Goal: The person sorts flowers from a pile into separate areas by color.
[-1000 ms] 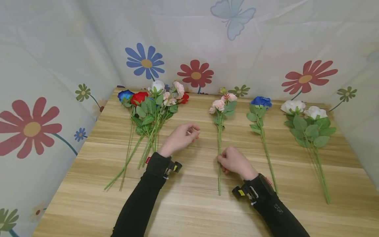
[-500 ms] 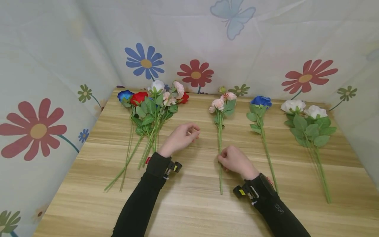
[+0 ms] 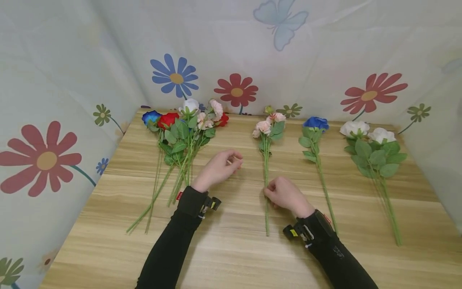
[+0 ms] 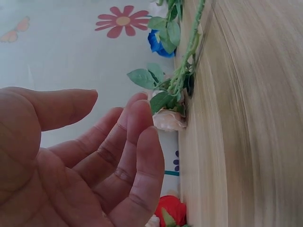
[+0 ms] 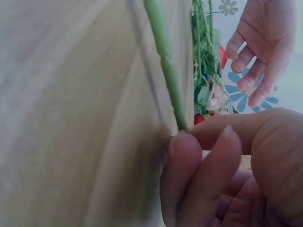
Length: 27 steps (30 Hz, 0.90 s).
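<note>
Pink flowers (image 3: pixel 264 128) with green leaves lie across the middle of the wooden table, their blooms toward the back. My right hand (image 3: pixel 288 196) pinches their thin green stem (image 5: pixel 166 64) between thumb and fingertips, partway up from its lower end. To the left, my left hand (image 3: pixel 219 166) is held above the table with fingers loosely bent and nothing in it. Its palm and spread thumb show in the left wrist view, with the pink blooms (image 4: pixel 169 120) beyond the fingertips. The nearest flowers to its left are a mixed bunch, partly behind the hand and wrist.
In that mixed bunch are a blue rose (image 3: pixel 151 117), a red rose (image 3: pixel 168 119), a white rose (image 3: pixel 189 105) and pink blooms (image 3: pixel 215 110). Right of the pinched stem lie a single blue rose (image 3: pixel 316 123) and white roses (image 3: pixel 355 129). A printed curtain (image 3: pixel 310 52) stands behind the table (image 3: pixel 231 257).
The lower end of the pinched stem has swung slightly to the right, with the right hand edging a little toward the back. My left hand stays in place. The head view has shifted slightly.
</note>
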Motion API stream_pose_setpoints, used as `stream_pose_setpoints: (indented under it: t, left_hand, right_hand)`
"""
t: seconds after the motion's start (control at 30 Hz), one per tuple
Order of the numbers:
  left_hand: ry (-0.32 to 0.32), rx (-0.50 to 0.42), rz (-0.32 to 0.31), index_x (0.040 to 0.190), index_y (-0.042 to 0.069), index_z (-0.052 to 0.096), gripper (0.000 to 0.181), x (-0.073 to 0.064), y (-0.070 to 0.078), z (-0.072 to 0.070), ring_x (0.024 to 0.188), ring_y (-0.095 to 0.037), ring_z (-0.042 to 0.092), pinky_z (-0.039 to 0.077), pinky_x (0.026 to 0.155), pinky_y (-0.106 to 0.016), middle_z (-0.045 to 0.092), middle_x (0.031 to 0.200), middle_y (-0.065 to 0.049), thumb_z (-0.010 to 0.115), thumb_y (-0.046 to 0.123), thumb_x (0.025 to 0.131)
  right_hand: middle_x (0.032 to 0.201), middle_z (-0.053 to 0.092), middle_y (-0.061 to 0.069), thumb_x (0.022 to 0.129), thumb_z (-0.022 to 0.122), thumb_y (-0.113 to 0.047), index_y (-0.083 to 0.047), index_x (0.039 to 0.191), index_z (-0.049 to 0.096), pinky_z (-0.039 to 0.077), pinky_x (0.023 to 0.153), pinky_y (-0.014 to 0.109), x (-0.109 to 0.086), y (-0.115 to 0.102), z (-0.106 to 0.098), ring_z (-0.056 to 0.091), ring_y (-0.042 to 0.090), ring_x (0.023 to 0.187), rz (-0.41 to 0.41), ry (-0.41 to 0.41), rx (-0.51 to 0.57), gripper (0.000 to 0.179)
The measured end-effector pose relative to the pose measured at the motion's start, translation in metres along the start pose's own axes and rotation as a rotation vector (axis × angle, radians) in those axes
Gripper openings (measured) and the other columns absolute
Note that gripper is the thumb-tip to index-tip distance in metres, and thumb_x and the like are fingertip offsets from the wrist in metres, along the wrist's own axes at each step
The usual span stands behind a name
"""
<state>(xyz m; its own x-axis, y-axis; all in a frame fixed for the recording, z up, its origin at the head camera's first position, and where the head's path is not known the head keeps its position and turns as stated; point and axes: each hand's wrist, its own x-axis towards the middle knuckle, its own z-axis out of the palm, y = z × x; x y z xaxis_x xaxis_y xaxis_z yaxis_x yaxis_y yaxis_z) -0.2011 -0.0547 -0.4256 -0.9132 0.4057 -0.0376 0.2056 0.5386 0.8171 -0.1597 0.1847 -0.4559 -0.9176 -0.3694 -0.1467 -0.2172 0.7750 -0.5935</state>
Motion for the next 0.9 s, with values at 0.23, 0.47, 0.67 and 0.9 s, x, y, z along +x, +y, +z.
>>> stream_pose_setpoints:
  t: [0.23,0.47,0.67,0.9]
  left_hand:
    - [0.079,0.13,-0.047,0.128,0.007,0.064,0.032,-0.009,0.006,-0.004,0.097,-0.024,0.069,0.056,0.08,-0.037,0.072,0.112,-0.01,0.054,0.027,0.105]
    - [0.186,0.22,-0.093,0.121,0.008,0.066,0.028,-0.022,0.016,-0.014,0.083,-0.022,0.067,0.052,0.069,-0.033,0.072,0.108,-0.011,0.054,0.026,0.105]
    - [0.29,0.287,-0.089,0.115,0.005,0.069,0.024,-0.031,0.016,-0.03,0.075,-0.024,0.067,0.051,0.063,-0.033,0.074,0.1,-0.014,0.056,0.022,0.103]
    - [0.376,0.338,-0.129,0.115,0.004,0.069,0.026,-0.042,0.013,-0.044,0.072,-0.026,0.068,0.051,0.061,-0.035,0.074,0.099,-0.015,0.057,0.023,0.103]
  right_hand:
    - [0.054,0.051,-0.002,0.101,0.059,-0.02,-0.003,0.081,0.07,0.034,0.046,0.024,0.002,-0.004,-0.006,0.041,0.01,0.046,0.007,0.139,0.043,0.028]
    - [0.084,0.071,0.01,0.1,0.057,-0.015,0.0,0.108,0.069,0.049,0.066,0.026,0.009,-0.015,-0.007,0.062,0.016,0.071,-0.048,0.275,0.185,0.021]
    - [0.099,0.071,0.019,0.1,0.055,-0.012,0.003,0.119,0.065,0.054,0.073,0.024,0.013,-0.029,-0.011,0.068,0.021,0.083,-0.057,0.3,0.365,0.026]
    - [0.105,0.069,0.027,0.099,0.055,-0.006,0.006,0.122,0.061,0.057,0.074,0.02,0.02,-0.045,-0.009,0.07,0.026,0.088,-0.102,0.273,0.549,0.027]
